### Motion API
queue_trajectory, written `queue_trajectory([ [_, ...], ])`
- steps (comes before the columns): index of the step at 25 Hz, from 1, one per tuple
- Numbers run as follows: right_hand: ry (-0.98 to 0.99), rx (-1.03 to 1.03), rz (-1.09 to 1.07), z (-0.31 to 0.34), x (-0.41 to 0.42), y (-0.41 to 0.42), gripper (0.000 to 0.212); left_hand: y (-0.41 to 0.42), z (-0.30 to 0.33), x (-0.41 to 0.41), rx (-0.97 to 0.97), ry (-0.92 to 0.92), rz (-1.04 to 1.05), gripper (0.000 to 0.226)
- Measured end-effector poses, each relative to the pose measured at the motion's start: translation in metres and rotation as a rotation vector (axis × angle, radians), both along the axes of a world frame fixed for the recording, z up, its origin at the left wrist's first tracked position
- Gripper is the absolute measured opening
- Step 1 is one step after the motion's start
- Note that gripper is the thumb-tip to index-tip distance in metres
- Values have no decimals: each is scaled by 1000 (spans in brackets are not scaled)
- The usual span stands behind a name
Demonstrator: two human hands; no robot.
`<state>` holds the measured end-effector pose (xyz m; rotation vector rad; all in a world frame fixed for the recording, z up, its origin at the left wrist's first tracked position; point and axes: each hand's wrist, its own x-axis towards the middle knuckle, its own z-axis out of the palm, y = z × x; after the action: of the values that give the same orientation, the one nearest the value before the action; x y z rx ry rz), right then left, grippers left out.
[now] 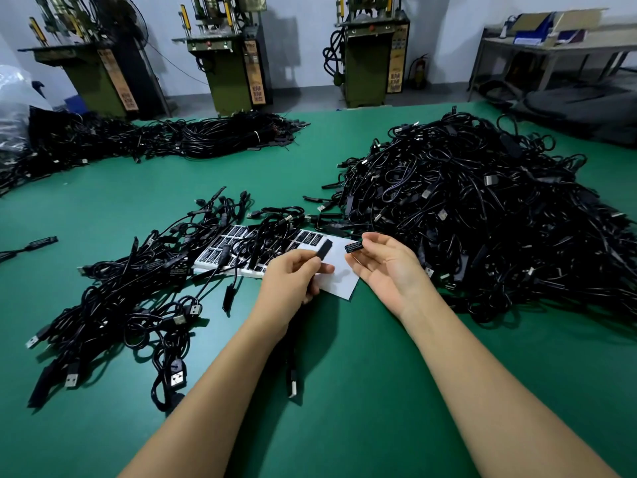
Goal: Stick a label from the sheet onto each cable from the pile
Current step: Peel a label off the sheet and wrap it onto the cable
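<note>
We find a small black printed label [353,247] pinched in the right hand [382,267], close beside the flat black cable module [324,251] gripped by the left hand [296,279]; not yet stuck. The white label sheet [339,270] lies beneath, partly emptied. A smaller cable heap [138,291] lies left, seemingly labelled; the large tangled black pile [482,215] right remains.

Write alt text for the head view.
Over a green table, the left hand grips a black cable's connector block while the right hand pinches a small black label beside it. A label sheet lies beneath; cable piles flank it.
</note>
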<state>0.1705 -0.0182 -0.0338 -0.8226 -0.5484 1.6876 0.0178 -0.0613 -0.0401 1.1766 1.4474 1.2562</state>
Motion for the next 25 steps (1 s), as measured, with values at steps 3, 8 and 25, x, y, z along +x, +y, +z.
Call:
queue_trajectory([
  [3, -48, 28, -12, 0, -3, 0, 14, 5, 1, -6, -53, -26, -114, 16],
  [8, -138, 88, -11, 0, -7, -3, 15, 8, 0, -15, -105, -97, -239, 20],
  [25, -532, 295, -69, -11, -19, -4, 18, 9, 2, -15, -109, -108, -245, 17],
])
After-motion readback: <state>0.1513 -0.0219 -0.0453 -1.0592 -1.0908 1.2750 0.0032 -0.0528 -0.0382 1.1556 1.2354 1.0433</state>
